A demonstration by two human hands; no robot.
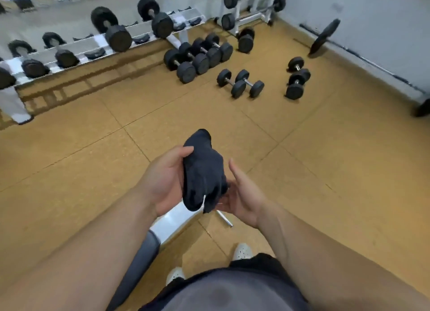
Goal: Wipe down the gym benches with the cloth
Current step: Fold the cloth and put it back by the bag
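A dark bunched cloth (pixel 203 171) hangs between my two hands at the middle of the view, above the floor. My left hand (pixel 162 180) grips its left side, thumb on the upper edge. My right hand (pixel 244 194) is beside the cloth with its fingers straight, and the fingertips touch the cloth's lower right end. Below my left forearm lies a gym bench with a grey pad (pixel 137 264) and a white frame end (pixel 172 222); most of it is hidden by my arm.
Several black dumbbells (pixel 197 59) lie on the yellow-brown floor ahead, more (pixel 240 83) to the right. A white dumbbell rack (pixel 97 43) runs along the far left. A barbell (pixel 325 37) leans by the right wall. My white shoes (pixel 242 251) are below.
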